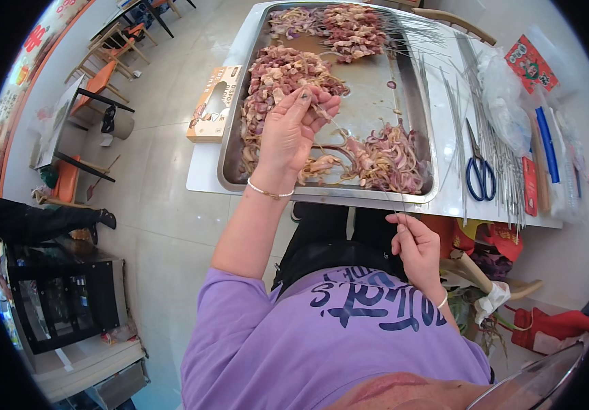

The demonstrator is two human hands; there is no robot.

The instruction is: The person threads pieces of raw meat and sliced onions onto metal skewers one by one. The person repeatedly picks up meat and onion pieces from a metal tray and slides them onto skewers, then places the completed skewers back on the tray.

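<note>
My left hand (302, 115) is over the metal tray (430, 169), its fingers pinched around a small piece of meat (321, 113). At the tray's near edge, my right hand (416, 246) grips a thin metal skewer (396, 204) that slants up over the rim. Whether its tip reaches the piece in my left hand is hard to see. Beneath the left hand lies a heap of raw meat chunks (286, 72). Sliced onions (392, 159) are piled in the near right corner. Loaded meat skewers (354, 31) lie stacked at the far end, their bare ends over the right rim.
Right of the tray, blue-handled scissors (480, 177) lie beside many loose metal skewers (509, 184). Plastic bags (502, 97) and a red packet (529, 185) are farther right. A disposable-glove box (215, 105) touches the tray's left side. Another person's leg (43, 218) shows at left.
</note>
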